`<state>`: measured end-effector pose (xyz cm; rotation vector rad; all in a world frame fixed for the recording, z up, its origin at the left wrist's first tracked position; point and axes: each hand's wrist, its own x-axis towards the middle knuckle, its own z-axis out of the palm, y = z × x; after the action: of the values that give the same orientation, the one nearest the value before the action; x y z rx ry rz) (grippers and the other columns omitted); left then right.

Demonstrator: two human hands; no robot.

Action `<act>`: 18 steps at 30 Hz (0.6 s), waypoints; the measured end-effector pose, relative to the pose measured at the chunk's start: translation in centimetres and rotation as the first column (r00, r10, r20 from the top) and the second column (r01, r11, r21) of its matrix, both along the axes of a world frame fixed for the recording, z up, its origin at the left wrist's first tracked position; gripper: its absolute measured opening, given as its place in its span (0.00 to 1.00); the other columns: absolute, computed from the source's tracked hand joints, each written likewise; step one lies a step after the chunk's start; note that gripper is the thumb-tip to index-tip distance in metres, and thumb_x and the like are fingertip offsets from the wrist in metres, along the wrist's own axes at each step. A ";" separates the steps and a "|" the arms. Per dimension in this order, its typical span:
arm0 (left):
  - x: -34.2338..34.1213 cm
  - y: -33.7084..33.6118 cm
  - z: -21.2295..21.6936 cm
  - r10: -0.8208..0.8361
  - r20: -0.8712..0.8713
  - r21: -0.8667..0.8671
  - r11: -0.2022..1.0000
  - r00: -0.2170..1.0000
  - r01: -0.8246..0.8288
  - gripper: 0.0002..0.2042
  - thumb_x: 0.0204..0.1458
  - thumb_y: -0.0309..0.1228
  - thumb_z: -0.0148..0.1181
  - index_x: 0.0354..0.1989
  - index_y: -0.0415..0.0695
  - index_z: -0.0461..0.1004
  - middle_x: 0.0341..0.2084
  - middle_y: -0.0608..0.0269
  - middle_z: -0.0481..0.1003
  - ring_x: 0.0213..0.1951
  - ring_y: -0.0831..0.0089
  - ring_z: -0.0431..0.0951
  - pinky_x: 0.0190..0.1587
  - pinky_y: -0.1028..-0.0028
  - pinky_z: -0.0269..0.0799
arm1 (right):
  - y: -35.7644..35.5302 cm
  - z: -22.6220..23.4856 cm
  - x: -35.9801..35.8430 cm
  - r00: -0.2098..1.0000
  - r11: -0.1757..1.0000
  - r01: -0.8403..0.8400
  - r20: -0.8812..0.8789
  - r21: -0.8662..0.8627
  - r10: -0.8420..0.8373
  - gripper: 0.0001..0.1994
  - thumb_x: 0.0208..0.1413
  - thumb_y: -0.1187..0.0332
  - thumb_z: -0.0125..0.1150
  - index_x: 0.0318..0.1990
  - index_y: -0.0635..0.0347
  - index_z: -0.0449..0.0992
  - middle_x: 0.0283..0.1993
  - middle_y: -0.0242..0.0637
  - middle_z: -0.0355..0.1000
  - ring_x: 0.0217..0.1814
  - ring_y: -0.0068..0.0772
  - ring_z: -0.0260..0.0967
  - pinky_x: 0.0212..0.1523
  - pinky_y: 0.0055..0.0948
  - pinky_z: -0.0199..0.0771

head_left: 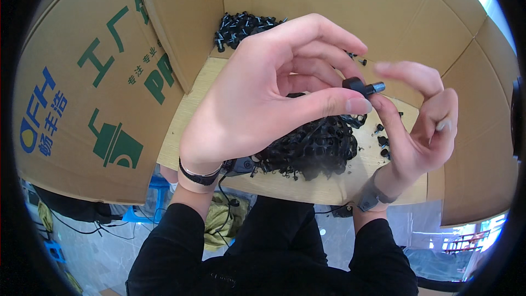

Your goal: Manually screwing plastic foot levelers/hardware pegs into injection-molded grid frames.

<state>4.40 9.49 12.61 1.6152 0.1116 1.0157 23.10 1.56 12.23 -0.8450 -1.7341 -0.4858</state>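
My left hand [257, 90] pinches a knob screw between thumb and fingers, raised above the table. The knob screw [356, 84] has a black round head, a black collar and a silver threaded end that points right. Around that end my right hand [419, 112] has its thumb and forefinger apart, the forefinger blurred by motion. Its thumb tip is close under the collar; whether it touches I cannot tell. Below the hands lies a heap of black perforated plastic pieces [312, 151], partly hidden by my left hand. Beyond it is a pile of black-headed screws [238, 26].
Cardboard walls [350, 8] surround the pale wooden table [189, 120] at the back and both sides. Several loose black pieces [383, 142] lie by the right edge. A black device [239, 166] with a cable is beside my left wrist. A blue stool [156, 192] stands below left.
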 end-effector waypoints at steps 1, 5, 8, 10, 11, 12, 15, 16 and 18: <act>0.0 0.1 -0.1 0.028 0.000 0.035 0.999 1.000 -0.028 0.24 0.44 0.13 0.65 0.54 0.29 0.70 0.38 0.51 0.78 0.41 0.72 0.80 0.44 0.76 0.78 | 0.0 0.0 0.2 0.994 1.000 0.004 0.107 0.010 -0.005 0.22 0.42 0.82 0.70 0.28 0.57 0.55 0.37 0.62 0.76 0.37 0.43 0.73 0.42 0.38 0.69; 0.1 0.0 -0.2 0.083 0.026 0.167 0.982 0.996 -0.086 0.20 0.42 0.14 0.68 0.47 0.31 0.76 0.38 0.53 0.78 0.39 0.73 0.80 0.43 0.77 0.77 | -0.1 -0.1 -0.6 0.996 0.999 0.029 0.078 0.046 -0.032 0.22 0.41 0.85 0.69 0.28 0.57 0.56 0.34 0.59 0.77 0.36 0.44 0.74 0.42 0.40 0.70; 0.4 0.3 -0.5 0.145 0.028 0.239 0.960 0.989 -0.147 0.17 0.40 0.14 0.69 0.42 0.33 0.79 0.38 0.55 0.77 0.38 0.74 0.79 0.43 0.78 0.77 | 0.6 -0.6 -1.0 0.994 0.993 -0.031 -0.099 0.113 0.043 0.22 0.39 0.83 0.73 0.23 0.57 0.59 0.32 0.49 0.79 0.33 0.37 0.76 0.36 0.31 0.73; 0.5 0.2 -0.5 0.200 0.024 0.290 0.936 0.979 -0.199 0.17 0.39 0.15 0.69 0.42 0.34 0.80 0.37 0.56 0.78 0.38 0.73 0.79 0.42 0.78 0.77 | 0.3 0.1 -0.6 0.987 0.980 0.102 0.109 0.168 -0.121 0.18 0.38 0.82 0.73 0.21 0.59 0.63 0.31 0.43 0.79 0.30 0.35 0.75 0.34 0.28 0.71; 0.7 0.3 -0.6 0.250 0.024 0.335 0.910 0.968 -0.243 0.18 0.38 0.16 0.70 0.41 0.35 0.81 0.36 0.56 0.78 0.37 0.72 0.80 0.42 0.79 0.77 | 0.2 0.1 -0.6 0.986 0.980 0.104 0.110 0.169 -0.123 0.18 0.38 0.82 0.73 0.21 0.59 0.63 0.31 0.43 0.79 0.30 0.35 0.75 0.34 0.28 0.71; 0.7 0.6 -0.6 0.248 0.025 0.334 0.911 0.968 -0.242 0.18 0.38 0.16 0.70 0.41 0.35 0.81 0.36 0.56 0.78 0.37 0.72 0.80 0.42 0.79 0.77 | 0.1 0.1 -0.6 0.989 0.989 0.137 0.055 0.062 -0.140 0.16 0.38 0.82 0.72 0.21 0.59 0.65 0.30 0.40 0.79 0.29 0.32 0.74 0.35 0.27 0.70; 0.9 1.5 -0.3 0.374 0.084 0.754 0.582 0.924 -0.304 0.16 0.37 0.18 0.70 0.39 0.36 0.81 0.34 0.56 0.79 0.35 0.69 0.81 0.39 0.78 0.78 | -1.3 0.6 -0.4 0.972 0.949 0.180 -0.098 -0.258 -0.211 0.16 0.39 0.82 0.70 0.20 0.59 0.64 0.28 0.37 0.77 0.29 0.26 0.72 0.36 0.25 0.69; 1.2 1.5 -0.3 0.323 0.140 0.780 0.547 0.936 -0.306 0.16 0.37 0.20 0.70 0.38 0.36 0.82 0.33 0.56 0.79 0.34 0.68 0.81 0.38 0.77 0.79 | -1.8 0.8 -0.2 0.943 0.872 0.164 -0.185 -0.462 -0.276 0.17 0.41 0.83 0.69 0.20 0.58 0.62 0.29 0.38 0.76 0.31 0.24 0.71 0.37 0.23 0.68; 1.4 1.8 -0.9 0.255 0.210 0.816 0.486 0.944 -0.313 0.13 0.38 0.20 0.68 0.36 0.35 0.82 0.32 0.55 0.79 0.33 0.66 0.82 0.37 0.75 0.80 | -1.0 0.5 0.0 0.920 0.898 -0.075 -0.378 -0.433 -0.106 0.19 0.42 0.83 0.69 0.21 0.56 0.59 0.30 0.40 0.76 0.32 0.22 0.70 0.38 0.22 0.68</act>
<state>5.81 11.28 11.72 2.5185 -0.2087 1.5190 23.12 0.56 12.72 -1.1891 -1.4725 0.0852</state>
